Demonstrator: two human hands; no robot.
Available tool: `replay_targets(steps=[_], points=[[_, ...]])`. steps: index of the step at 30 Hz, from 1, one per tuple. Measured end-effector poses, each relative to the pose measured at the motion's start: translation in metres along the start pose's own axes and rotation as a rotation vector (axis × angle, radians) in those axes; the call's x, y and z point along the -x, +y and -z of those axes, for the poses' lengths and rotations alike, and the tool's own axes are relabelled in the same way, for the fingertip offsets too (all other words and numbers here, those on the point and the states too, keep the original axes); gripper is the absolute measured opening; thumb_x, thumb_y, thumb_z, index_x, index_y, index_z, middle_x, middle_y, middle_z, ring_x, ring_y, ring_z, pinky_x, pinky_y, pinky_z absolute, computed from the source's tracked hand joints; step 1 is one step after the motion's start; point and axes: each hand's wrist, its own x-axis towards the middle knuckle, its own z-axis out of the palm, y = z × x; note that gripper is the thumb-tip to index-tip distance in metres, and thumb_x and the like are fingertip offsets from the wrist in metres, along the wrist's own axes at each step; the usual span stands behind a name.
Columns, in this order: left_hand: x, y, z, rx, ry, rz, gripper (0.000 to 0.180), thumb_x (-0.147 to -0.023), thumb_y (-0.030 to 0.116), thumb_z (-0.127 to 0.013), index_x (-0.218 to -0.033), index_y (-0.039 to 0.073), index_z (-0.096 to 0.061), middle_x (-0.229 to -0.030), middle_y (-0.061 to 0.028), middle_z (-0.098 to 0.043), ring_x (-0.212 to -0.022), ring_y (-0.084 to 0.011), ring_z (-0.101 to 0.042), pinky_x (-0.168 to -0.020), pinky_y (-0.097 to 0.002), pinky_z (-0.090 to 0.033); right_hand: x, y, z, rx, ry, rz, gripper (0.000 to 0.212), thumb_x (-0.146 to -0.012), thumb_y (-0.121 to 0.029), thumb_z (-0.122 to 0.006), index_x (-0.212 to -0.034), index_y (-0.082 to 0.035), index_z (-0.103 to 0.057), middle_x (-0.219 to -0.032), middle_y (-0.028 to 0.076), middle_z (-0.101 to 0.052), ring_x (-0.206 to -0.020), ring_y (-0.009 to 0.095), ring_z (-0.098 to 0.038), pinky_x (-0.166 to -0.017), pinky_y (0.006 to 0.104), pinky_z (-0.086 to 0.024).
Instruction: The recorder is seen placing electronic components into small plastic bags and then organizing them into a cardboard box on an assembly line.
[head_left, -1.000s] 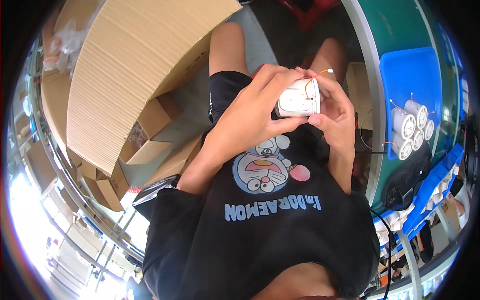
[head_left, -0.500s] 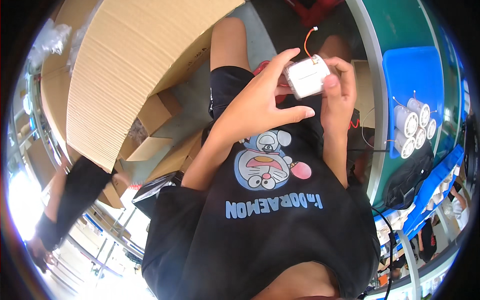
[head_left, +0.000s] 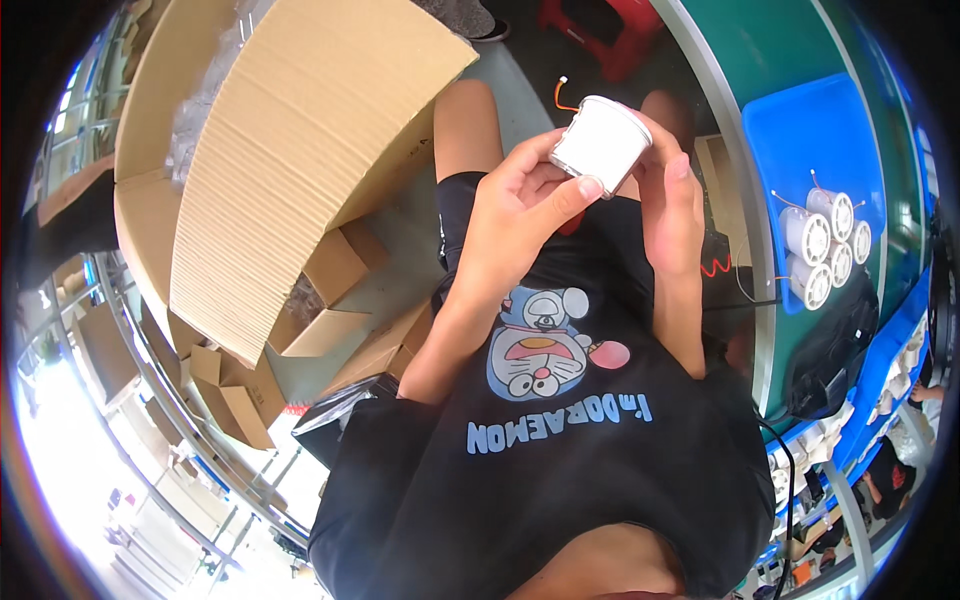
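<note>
- Left hand (head_left: 510, 215): fingers gripping a white housing (head_left: 602, 145) at its left side, the thumb pressed to its lower edge; the hand lies well to the left of the blue tray (head_left: 800, 120).
- Right hand (head_left: 672, 215): between the housing and the blue tray; fingers partly hidden at the housing's right side, thumb raised apart from it. Whether these fingers grip cannot be told.
- White housing: held tilted in the air, left of the blue tray, a smooth curved face showing.
- Orange wire (head_left: 558, 95): rises from the housing's upper left, on the side away from the blue tray, and ends in a small white connector (head_left: 564, 79).
- White cylinders (head_left: 805, 235): five, grouped in the lower half of the blue tray, spoked ends visible, thin wires projecting.
- Green desk (head_left: 765, 40): beneath the blue tray.
- Black bag (head_left: 830, 355): on the desk, just below the blue tray.
- Large cardboard box (head_left: 310, 170): far left of the blue tray, its broad flap spread outward.
</note>
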Motion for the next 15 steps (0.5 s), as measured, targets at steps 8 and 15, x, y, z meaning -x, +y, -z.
replay_targets(steps=[8, 15], points=[[0.010, 0.002, -0.022, 0.028, 0.038, -0.147, 0.054, -0.085, 0.007, -0.071, -0.129, -0.007, -0.042, -0.117, -0.0154, -0.056, -0.103, -0.0187, -0.059, -0.092, -0.0302, -0.048, 0.008, -0.012, -0.002, -0.043, -0.076, 0.122, 0.061, -0.088, -0.020, -0.066, -0.138, 0.003, -0.040, -0.137, 0.018, -0.048, -0.124, 0.025, -0.049, -0.105, 0.0362, -0.038], [0.021, 0.009, -0.026, -0.596, 0.025, -0.433, 0.064, -0.083, 0.008, -0.073, -0.134, -0.004, -0.036, -0.120, -0.0176, -0.051, -0.101, -0.0198, -0.059, -0.086, -0.0308, -0.050, 0.006, -0.014, 0.010, -0.128, -0.207, 0.198, 0.083, -0.071, -0.008, -0.078, -0.142, 0.002, -0.035, -0.145, 0.021, -0.040, -0.131, 0.027, -0.044, -0.105, 0.0366, -0.040]])
